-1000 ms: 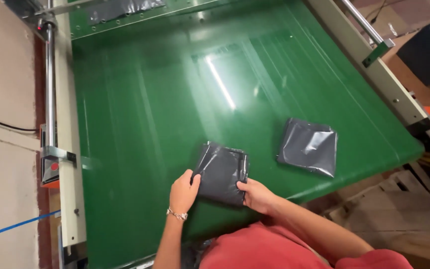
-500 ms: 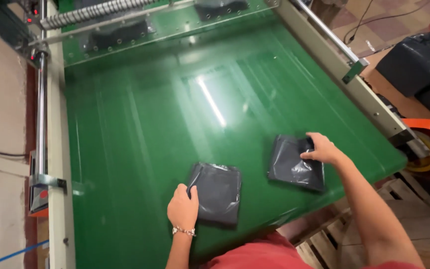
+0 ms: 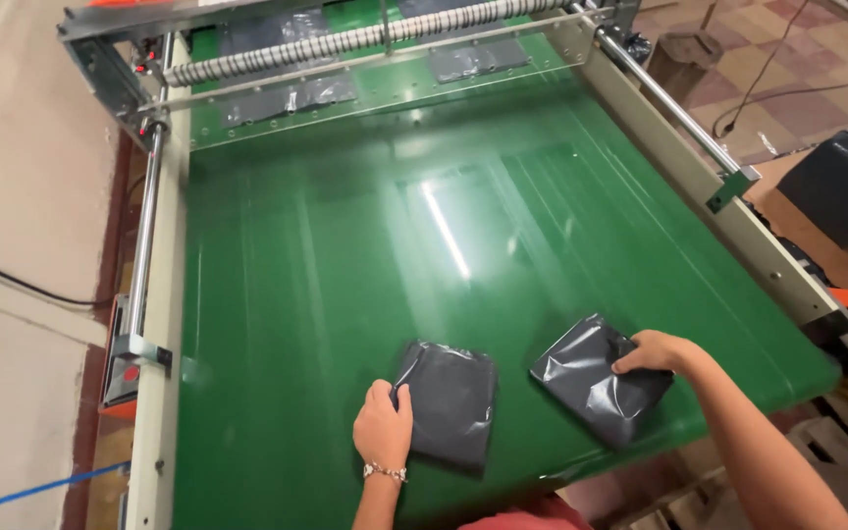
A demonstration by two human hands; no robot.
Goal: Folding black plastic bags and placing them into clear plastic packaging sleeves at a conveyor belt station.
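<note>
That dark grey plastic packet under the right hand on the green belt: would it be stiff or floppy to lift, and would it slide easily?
The dark grey glossy plastic packet would probably be floppy: its film is creased and wrinkled where the right hand presses it. It lies flat and thin, so it likely weighs little. The shiny smooth green conveyor belt and the glossy film suggest it would slide readily when pushed.

The right hand (image 3: 652, 350) is now resting on the right-hand dark bag (image 3: 596, 378), having left the left-hand dark bag (image 3: 449, 400). The view is tilting upward.
</note>
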